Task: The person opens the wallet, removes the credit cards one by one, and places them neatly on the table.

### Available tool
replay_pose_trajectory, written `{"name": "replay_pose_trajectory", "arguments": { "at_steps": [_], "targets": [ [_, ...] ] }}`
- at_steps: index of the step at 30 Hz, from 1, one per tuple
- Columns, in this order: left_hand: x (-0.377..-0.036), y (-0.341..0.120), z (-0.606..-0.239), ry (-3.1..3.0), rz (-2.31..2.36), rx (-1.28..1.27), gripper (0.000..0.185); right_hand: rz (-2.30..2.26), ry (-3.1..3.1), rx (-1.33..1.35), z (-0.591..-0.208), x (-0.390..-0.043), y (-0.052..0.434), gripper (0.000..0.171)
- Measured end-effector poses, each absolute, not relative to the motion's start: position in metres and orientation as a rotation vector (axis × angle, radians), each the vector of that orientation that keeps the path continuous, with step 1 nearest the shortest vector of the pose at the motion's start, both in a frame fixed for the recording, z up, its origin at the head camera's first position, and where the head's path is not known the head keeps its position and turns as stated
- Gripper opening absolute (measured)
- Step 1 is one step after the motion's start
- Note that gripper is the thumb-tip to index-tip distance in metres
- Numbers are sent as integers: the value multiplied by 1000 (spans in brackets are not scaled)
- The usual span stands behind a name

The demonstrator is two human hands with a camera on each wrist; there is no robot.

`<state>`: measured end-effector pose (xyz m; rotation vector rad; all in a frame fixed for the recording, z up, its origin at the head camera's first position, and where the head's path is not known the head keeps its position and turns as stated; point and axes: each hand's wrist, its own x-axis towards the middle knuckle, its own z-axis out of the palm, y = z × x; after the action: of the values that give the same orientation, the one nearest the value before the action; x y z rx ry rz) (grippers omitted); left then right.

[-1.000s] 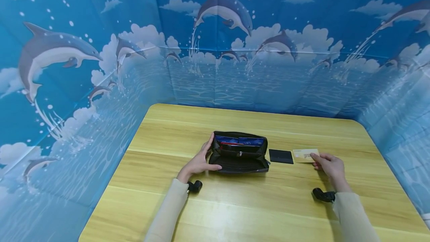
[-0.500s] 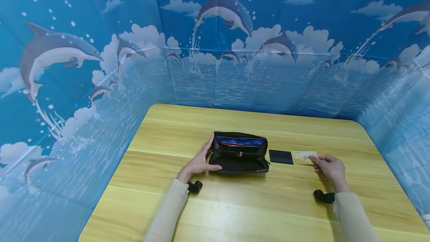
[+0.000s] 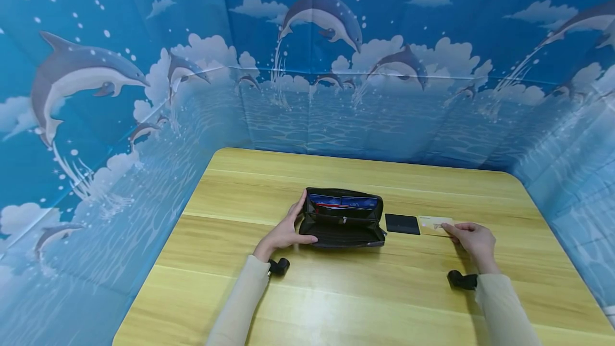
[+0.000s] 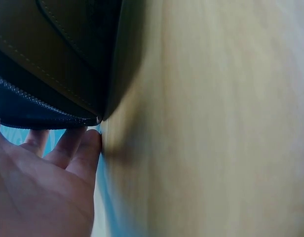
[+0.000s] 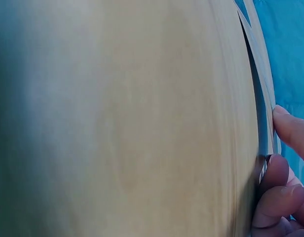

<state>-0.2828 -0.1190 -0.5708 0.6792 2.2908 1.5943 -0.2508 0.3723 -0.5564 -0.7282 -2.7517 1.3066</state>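
A black wallet (image 3: 342, 219) lies open near the middle of the wooden table (image 3: 336, 292). Its zip edge runs all the way round. Inside, at the far side, blue cards (image 3: 342, 202) stick up out of the pockets, with a thin red edge under them.

The left hand (image 3: 286, 230) holds the wallet at its left end. The fingers curl up over the far corner and the thumb lies along the near edge, so the hand grips the end of the wallet. In the left wrist view the fingertips (image 4: 75, 143) press against the dark zip edge of the wallet (image 4: 48, 64), right where it meets the table (image 4: 211, 118).

Just to the right of the wallet lies a small black card (image 3: 402, 223), flat on the table and not touching the wallet. Just beside that one lies a pale tan card (image 3: 434, 225). The 2 cards sit side by side, very close together.

The right hand (image 3: 472, 240) is at the right end of the tan card. Its fingers are bent and pinch the edge of the card. In the right wrist view the fingertips (image 5: 285, 128) sit on the thin edge of the card (image 5: 263, 98), which shows only as a narrow strip.

A small black camera mount is on each wrist, at the end of a pale sleeve (image 3: 238, 303).

All round the table stands a blue wall (image 3: 144, 68) with jumping dolphins, clouds and waves on it.
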Motion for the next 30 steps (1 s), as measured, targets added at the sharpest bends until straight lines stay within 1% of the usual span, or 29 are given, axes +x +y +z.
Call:
{"name": "replay_pose_trajectory", "arguments": {
  "at_steps": [10, 20, 30],
  "targets": [
    [-283, -118, -570, 2298, 1585, 673, 114, 1334, -2741, -763, -555, -253, 372, 62],
    [-283, -119, -570, 2294, 1591, 680, 115, 1344, -2739, -772, -552, -252, 367, 58],
    [-286, -119, -573, 2299, 1582, 684, 115, 1349, -2728, -750, -552, -252, 367, 52]
  ]
}}
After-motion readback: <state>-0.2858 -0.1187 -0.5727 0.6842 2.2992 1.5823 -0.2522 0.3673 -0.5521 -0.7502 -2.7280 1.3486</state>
